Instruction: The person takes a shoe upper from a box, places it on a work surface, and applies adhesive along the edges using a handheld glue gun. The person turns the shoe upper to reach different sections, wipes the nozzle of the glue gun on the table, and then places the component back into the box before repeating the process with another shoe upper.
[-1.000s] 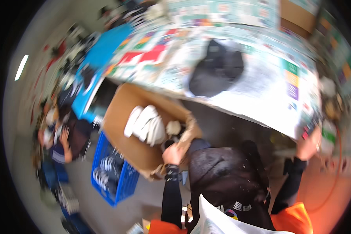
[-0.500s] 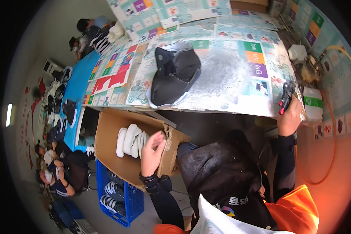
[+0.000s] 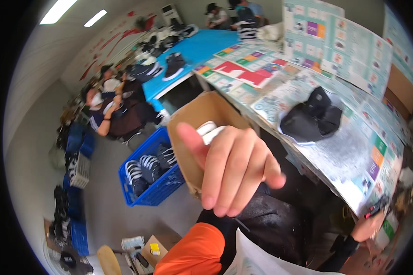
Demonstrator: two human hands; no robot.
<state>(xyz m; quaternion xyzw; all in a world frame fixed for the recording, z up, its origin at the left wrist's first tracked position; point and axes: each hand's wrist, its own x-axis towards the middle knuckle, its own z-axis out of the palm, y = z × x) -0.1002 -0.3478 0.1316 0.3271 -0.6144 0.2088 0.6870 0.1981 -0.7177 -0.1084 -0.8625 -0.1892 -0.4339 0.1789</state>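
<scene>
The left hand (image 3: 234,167) is hovering unclenched before the carton (image 3: 204,107). The right hand (image 3: 367,227) is gripping a black tool (image 3: 377,206).

The shoe upper (image 3: 313,120) lay on the surface (image 3: 346,158), right of the box (image 3: 211,106) with pieces (image 3: 207,129) in it, while the crate (image 3: 157,196), with shoes (image 3: 149,168) inside, stood left of that box, the left hand (image 3: 236,165) was before it, and the tool (image 3: 377,206) sat in the right hand (image 3: 370,227) at the surface's near right corner.
</scene>
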